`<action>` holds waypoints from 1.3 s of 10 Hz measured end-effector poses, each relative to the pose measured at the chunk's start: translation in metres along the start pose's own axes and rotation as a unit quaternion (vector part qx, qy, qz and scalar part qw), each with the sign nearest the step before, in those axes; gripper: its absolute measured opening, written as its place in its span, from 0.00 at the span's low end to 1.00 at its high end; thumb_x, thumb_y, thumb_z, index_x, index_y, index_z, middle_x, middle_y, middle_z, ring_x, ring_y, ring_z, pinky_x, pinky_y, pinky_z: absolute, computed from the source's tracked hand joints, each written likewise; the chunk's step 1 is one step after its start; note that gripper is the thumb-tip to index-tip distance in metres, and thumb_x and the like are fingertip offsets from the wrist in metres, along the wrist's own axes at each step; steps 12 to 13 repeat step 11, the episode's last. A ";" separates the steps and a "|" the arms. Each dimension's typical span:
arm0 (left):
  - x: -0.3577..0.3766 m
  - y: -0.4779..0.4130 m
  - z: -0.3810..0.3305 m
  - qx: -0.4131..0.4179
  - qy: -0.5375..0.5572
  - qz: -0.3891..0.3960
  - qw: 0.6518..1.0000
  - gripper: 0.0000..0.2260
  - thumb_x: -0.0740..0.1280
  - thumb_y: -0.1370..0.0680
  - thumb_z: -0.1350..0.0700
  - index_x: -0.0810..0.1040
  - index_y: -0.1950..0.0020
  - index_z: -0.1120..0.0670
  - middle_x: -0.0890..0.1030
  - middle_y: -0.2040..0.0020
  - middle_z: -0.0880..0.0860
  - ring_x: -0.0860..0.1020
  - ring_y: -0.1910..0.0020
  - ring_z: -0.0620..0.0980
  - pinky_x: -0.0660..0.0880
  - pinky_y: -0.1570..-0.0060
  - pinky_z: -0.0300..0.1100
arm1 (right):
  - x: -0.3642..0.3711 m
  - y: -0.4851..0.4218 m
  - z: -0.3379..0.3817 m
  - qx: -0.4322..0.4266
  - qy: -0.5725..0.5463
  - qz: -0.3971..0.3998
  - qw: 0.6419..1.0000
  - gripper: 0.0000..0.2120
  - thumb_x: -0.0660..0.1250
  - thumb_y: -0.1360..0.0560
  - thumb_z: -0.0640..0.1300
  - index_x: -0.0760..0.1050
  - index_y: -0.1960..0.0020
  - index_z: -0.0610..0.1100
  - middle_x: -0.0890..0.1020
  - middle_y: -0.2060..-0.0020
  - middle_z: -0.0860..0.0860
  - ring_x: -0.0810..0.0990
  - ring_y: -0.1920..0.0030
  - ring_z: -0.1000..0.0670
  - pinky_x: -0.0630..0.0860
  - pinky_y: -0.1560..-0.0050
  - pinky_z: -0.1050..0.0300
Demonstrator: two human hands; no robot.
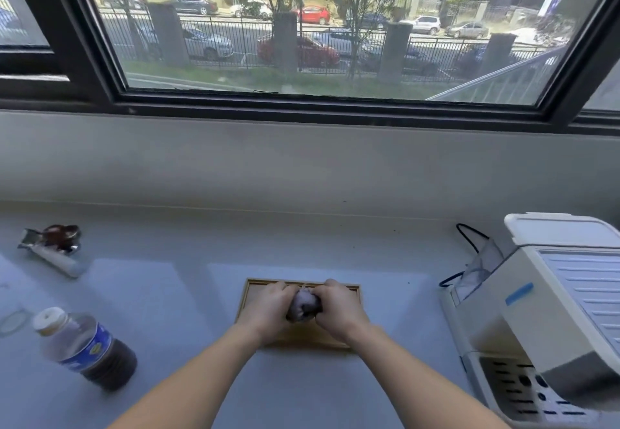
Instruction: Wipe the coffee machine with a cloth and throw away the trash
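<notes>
Head view: left grip point(268, 311) and right grip point(339, 314) both clutch the bunched cloth point(303, 306) above the tray point(250, 291). Early days, I'd say: the machine point(536, 314) at right looks unwiped, and the wrapper point(50, 244) and bottle point(84, 348) sit unbinned at left.

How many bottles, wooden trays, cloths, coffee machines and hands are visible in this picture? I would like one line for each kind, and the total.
bottle: 1
wooden tray: 1
cloth: 1, gripped by both hands over the tray
coffee machine: 1
hands: 2, the left hand and the right hand
Total: 6
</notes>
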State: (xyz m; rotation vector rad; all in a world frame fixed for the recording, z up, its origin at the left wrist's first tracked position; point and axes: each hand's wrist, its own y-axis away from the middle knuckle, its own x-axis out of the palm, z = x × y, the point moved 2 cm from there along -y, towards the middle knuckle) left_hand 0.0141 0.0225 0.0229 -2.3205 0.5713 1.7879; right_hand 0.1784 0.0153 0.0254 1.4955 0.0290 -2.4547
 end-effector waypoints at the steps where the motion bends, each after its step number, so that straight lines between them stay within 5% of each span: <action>1: 0.005 -0.008 0.009 0.000 0.006 0.013 1.000 0.19 0.67 0.27 0.53 0.74 0.37 0.52 0.77 0.43 0.55 0.74 0.42 0.55 0.70 0.48 0.46 | 0.008 -0.010 -0.001 0.016 0.001 0.010 1.000 0.14 0.64 0.30 0.38 0.79 0.46 0.46 0.75 0.50 0.46 0.77 0.51 0.42 0.69 0.57 0.55; 7: 0.032 -0.016 0.020 -0.033 -0.018 0.113 0.993 0.26 0.66 0.28 0.57 0.67 0.30 0.52 0.74 0.38 0.56 0.74 0.41 0.59 0.73 0.44 0.53 | 0.037 -0.017 -0.009 0.058 0.016 0.046 0.997 0.19 0.62 0.29 0.36 0.75 0.39 0.46 0.75 0.44 0.44 0.76 0.46 0.39 0.73 0.50 0.50; 10: 0.023 -0.014 0.016 -0.032 -0.061 0.115 0.991 0.39 0.68 0.29 0.52 0.52 0.22 0.54 0.66 0.29 0.55 0.67 0.31 0.57 0.66 0.34 0.51 | 0.023 -0.016 -0.008 0.071 0.029 0.098 0.992 0.26 0.68 0.33 0.49 0.71 0.35 0.55 0.73 0.44 0.47 0.77 0.45 0.42 0.74 0.48 0.53; 13: 0.010 -0.012 0.014 -0.038 -0.045 0.082 0.995 0.41 0.67 0.29 0.52 0.50 0.21 0.53 0.65 0.28 0.55 0.66 0.31 0.57 0.67 0.34 0.48 | 0.012 -0.018 -0.009 0.069 0.029 0.090 0.993 0.26 0.71 0.35 0.51 0.72 0.37 0.50 0.73 0.43 0.47 0.77 0.45 0.42 0.74 0.49 0.54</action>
